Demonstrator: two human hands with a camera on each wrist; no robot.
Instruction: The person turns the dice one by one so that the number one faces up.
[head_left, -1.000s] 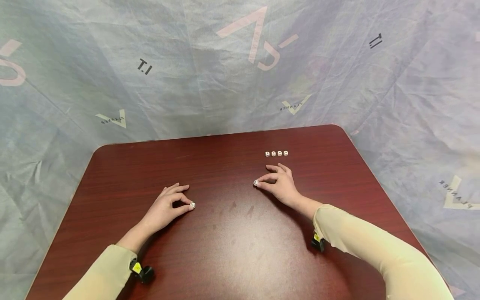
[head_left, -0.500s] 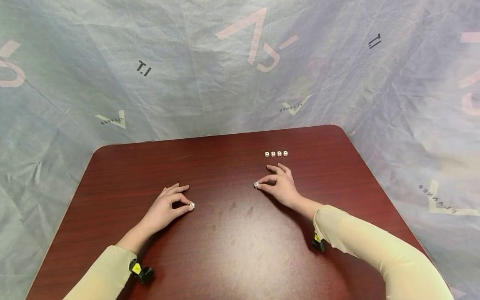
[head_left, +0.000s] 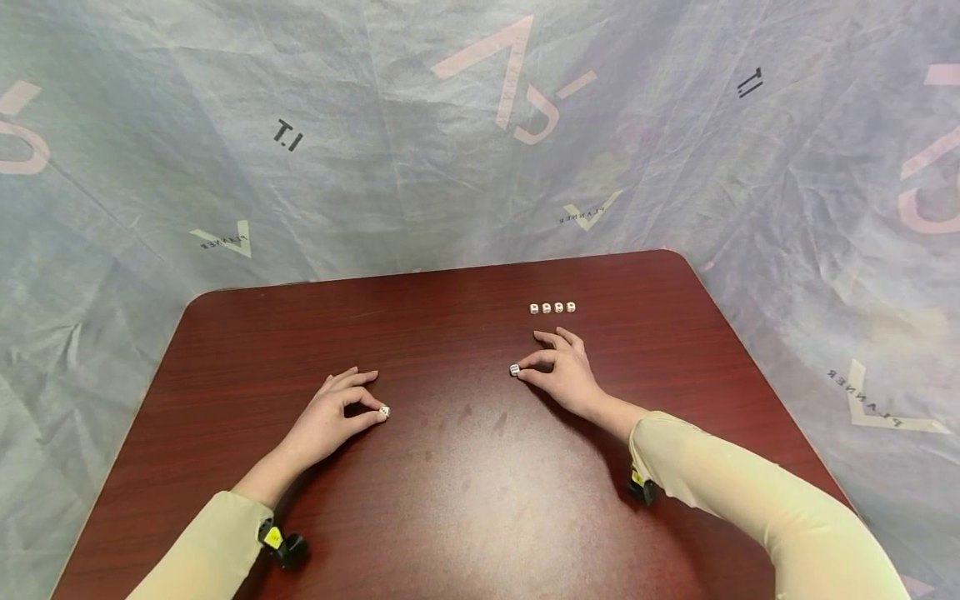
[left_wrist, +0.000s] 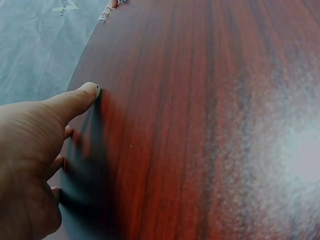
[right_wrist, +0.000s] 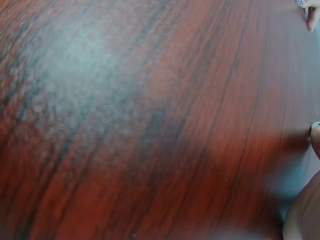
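Note:
A small white die with dark pips sits between the thumb and index fingertips of my left hand, which pinches it at the left of the table. In the left wrist view, the thumb hides most of that die. Farther right, my right hand holds another die by the tips of thumb and index finger, its pipped face showing. Beyond the right hand, several white dice stand in a short, evenly spaced row. The right wrist view catches just a sliver of the right hand at its edge.
Both hands are over a dark red wood-grain table with rounded far corners and a glossy reflection near the front. A grey printed cloth hangs behind and beside it. Black wrist devices sit below the sleeves.
The die in my right fingertips has turned, showing a different face, and shifted slightly right and nearer. My left hand and the row of dice look unmoved.

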